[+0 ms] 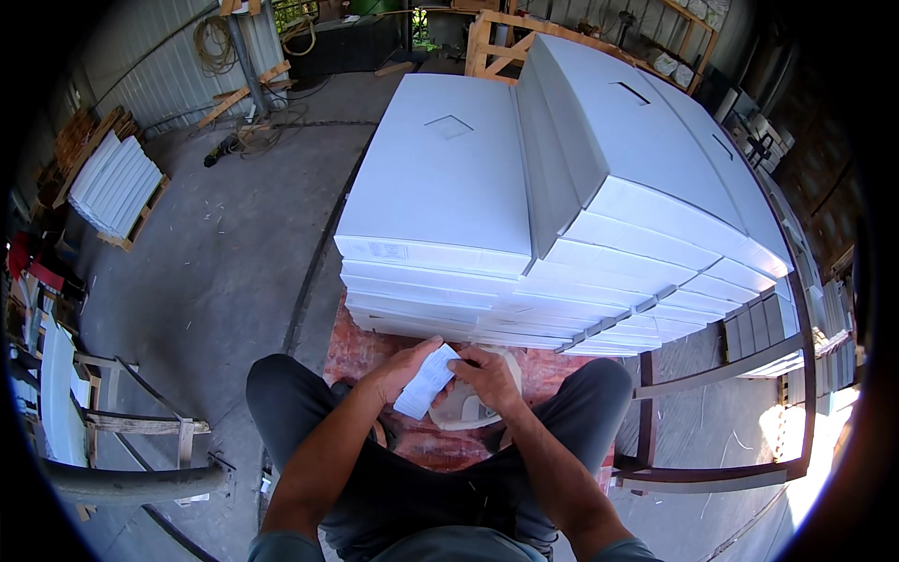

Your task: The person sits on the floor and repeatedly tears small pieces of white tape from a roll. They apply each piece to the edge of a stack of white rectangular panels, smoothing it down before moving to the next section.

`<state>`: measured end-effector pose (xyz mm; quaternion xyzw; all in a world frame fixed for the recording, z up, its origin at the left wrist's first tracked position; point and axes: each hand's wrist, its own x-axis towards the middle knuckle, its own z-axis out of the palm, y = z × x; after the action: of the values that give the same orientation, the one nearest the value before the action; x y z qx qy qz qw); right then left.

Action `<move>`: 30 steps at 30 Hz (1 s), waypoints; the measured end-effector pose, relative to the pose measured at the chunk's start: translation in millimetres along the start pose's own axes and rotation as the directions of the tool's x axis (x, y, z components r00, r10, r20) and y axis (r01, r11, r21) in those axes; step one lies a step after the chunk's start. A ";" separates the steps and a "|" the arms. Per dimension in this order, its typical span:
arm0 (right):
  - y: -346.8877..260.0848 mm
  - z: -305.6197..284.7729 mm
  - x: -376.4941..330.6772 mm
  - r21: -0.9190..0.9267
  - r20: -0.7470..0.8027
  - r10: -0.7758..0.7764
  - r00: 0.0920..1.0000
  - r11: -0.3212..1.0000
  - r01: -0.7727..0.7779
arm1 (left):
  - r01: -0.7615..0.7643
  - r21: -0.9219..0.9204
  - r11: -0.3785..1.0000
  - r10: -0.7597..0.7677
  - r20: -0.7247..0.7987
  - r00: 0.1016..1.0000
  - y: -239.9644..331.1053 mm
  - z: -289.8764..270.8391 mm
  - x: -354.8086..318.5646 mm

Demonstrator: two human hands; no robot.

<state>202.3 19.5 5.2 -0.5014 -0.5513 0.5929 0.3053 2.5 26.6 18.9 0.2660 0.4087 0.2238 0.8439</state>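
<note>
A small white slip of paper (427,382), perhaps a folded wad of sheets, lies slantwise across my left hand (401,367). The fingers of that hand are closed round its back and left edge. From the right, my right hand (485,373) pinches the paper's upper right edge between thumb and fingers. Faint marks cover the paper's face. Below both hands, between my knees, rests a pale, rounded thing (510,363) with a loop-like part, partly hidden by my right hand; I cannot tell its kind.
Large flat white boxes (440,178) are stacked just ahead, with a taller stack (674,159) on the right. Under me is a worn red surface (356,351). A metal rail frame (730,370) stands at the right. White panels (117,183) sit on a pallet at the left.
</note>
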 end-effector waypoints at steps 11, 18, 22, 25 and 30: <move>-10.2 8.1 -5.1 0.017 -0.208 -0.221 0.953 0.973 0.230 | -0.064 -0.023 0.998 0.063 -0.030 0.998 -3.6 -5.5 6.9; -9.2 -17.8 5.7 0.268 -0.394 0.000 0.919 0.957 0.115 | -0.090 -0.076 0.993 0.083 -0.095 0.992 3.7 -3.1 5.2; -10.7 -28.6 7.4 0.452 -0.400 0.016 0.916 0.873 0.183 | -0.109 -0.152 0.982 0.097 -0.083 0.992 1.5 -10.9 8.1; -12.5 -28.6 5.4 0.487 -0.383 0.017 0.923 0.853 0.186 | -0.126 -0.178 0.976 0.116 -0.067 0.991 -0.8 -13.6 10.1; -11.5 -28.2 5.3 0.420 -0.339 0.010 0.941 0.897 0.141 | -0.150 -0.194 0.970 0.141 -0.058 0.988 -3.9 -15.0 11.4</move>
<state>224.7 36.5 18.1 -0.4934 -0.3609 0.5975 0.5189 -2.6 34.4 2.1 0.2053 0.3822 0.3301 0.8383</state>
